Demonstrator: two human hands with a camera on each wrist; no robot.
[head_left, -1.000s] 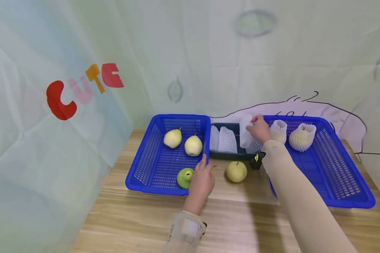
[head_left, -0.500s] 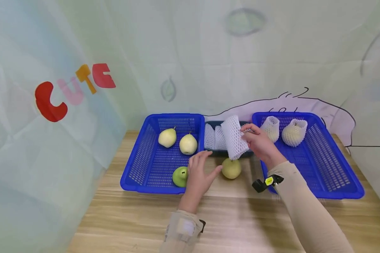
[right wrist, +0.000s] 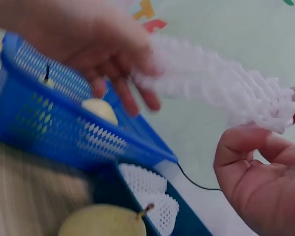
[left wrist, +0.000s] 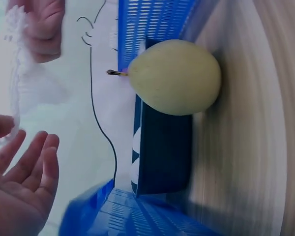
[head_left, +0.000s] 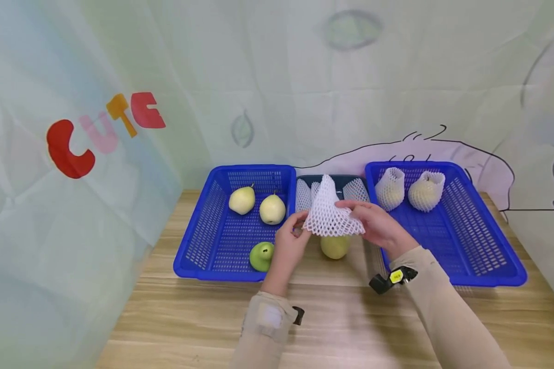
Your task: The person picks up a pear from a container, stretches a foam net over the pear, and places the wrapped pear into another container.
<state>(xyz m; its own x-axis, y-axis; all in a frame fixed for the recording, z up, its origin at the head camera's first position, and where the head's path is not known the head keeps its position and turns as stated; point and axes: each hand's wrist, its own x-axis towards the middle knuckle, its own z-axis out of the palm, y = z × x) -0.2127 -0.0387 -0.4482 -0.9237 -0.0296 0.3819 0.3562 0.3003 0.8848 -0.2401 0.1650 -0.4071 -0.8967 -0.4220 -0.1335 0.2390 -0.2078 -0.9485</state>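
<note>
A white foam fruit net (head_left: 328,212) is stretched wide at its lower rim between both hands. My left hand (head_left: 290,247) pinches its left edge, and my right hand (head_left: 382,228) pinches the right edge with thumb and fingers. Just below the net, a yellow-green pear (head_left: 335,248) stands on the table, its top hidden behind the net in the head view. The left wrist view shows this pear (left wrist: 179,78) whole, stem and all, apart from the net. In the right wrist view, the net (right wrist: 221,86) spans from hand to hand.
A blue basket (head_left: 196,225) at left holds two pale pears (head_left: 272,209) and a green pear (head_left: 261,256). The right blue basket (head_left: 485,277) holds two net-wrapped pears (head_left: 427,192). Between them, a dark green tray (right wrist: 184,211) contains more foam nets (head_left: 355,189).
My right hand has lifted the foam net from the tray and brought it forward above the pear. My left hand has left the basket rim and taken the net's other edge; the net has spread.
</note>
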